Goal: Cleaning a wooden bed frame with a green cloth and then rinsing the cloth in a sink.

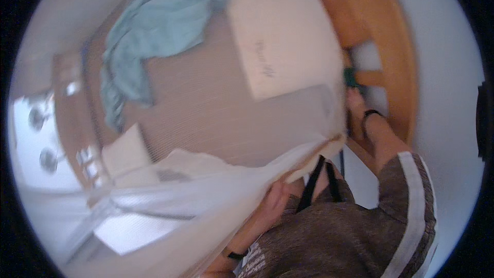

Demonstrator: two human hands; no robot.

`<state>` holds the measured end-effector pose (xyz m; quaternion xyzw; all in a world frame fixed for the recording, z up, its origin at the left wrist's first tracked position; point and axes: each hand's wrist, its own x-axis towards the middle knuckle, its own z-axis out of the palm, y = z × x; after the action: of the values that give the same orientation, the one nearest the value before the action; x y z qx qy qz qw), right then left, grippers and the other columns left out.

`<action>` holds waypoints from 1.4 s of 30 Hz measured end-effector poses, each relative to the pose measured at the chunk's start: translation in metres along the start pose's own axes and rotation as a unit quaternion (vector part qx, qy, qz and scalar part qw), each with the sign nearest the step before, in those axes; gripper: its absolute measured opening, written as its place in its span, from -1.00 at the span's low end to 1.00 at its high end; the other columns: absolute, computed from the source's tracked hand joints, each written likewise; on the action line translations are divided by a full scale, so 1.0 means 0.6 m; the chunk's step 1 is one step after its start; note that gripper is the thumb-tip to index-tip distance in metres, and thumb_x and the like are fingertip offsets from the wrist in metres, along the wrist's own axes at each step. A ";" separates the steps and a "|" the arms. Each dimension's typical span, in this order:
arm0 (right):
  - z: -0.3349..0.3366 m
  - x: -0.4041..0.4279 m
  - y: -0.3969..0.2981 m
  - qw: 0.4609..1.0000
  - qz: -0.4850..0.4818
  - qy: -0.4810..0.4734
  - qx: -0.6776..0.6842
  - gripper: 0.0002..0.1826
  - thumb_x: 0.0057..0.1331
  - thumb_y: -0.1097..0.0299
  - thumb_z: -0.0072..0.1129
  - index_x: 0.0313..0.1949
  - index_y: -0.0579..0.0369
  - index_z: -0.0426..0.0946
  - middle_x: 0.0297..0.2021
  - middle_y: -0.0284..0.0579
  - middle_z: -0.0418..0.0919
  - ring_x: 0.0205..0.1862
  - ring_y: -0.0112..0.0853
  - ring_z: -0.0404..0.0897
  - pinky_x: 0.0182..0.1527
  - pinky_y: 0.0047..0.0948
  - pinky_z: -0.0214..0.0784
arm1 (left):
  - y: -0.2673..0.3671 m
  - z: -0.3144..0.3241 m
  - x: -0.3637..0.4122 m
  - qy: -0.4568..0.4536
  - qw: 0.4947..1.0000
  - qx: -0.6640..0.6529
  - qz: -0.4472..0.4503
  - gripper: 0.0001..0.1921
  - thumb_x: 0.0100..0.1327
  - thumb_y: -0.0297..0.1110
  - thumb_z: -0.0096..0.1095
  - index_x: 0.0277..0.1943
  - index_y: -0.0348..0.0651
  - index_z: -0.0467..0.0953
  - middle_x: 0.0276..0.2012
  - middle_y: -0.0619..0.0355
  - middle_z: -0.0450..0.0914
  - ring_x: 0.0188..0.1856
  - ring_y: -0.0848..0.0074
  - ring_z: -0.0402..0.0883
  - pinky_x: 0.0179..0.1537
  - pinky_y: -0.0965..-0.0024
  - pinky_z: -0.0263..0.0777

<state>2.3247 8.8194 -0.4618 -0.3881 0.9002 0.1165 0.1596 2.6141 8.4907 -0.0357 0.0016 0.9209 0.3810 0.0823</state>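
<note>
My left hand is at the near edge of the bed, against the lower edge of a translucent white net; blur hides whether its fingers grip it. My right hand reaches down between the mattress corner and the wooden headboard, beside a small dark green thing; its fingertips are unclear. Before me lies a brown woven mat on the bed. A pale pillow bearing writing rests at the headboard end, and a crumpled light teal cloth lies across the mat.
A pale folded cloth or sheet lies at the left part of the bed. Beyond it stands a brown rail or furniture edge. Black straps hang in front of my body. A plain pale wall rises behind the headboard.
</note>
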 end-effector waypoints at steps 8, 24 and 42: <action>-0.158 -0.075 -0.070 0.984 0.117 -0.081 -0.103 -0.70 0.06 0.34 -0.18 -0.29 0.24 0.45 -0.24 -0.05 0.35 -0.14 -0.17 0.28 -0.11 -0.24 0.09 | -0.001 -0.034 0.034 -0.043 0.991 0.117 -0.048 -0.61 -0.13 -0.65 0.00 -0.14 -0.21 0.40 -0.22 0.06 0.43 -0.25 0.32 0.48 -0.18 0.36 0.36; -0.165 -0.213 -0.141 0.937 0.334 -0.057 0.087 -0.55 -0.04 0.26 0.06 -0.20 0.30 0.29 -0.17 0.10 0.28 -0.16 -0.08 0.37 -0.12 -0.15 0.20 | -0.013 -0.022 0.029 0.025 0.981 0.190 0.029 -0.67 -0.15 -0.73 0.01 -0.27 -0.19 0.48 -0.32 0.07 0.49 -0.38 0.32 0.53 -0.35 0.37 0.43; -0.243 -0.023 -0.106 0.906 0.321 -0.082 0.265 -0.71 -0.03 0.54 -0.07 -0.24 0.13 0.30 -0.17 0.05 0.31 -0.12 -0.03 0.30 -0.09 -0.21 0.20 | -0.023 -0.040 0.045 -0.038 0.976 0.215 -0.008 -0.67 0.06 -0.62 -0.13 -0.09 -0.24 0.41 -0.19 -0.02 0.46 -0.19 0.25 0.47 -0.17 0.33 0.36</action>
<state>2.3517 8.7372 -0.3277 -0.0111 0.9574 -0.0500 0.2841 2.5843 8.4661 -0.0327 0.0265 0.9775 0.1728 0.1180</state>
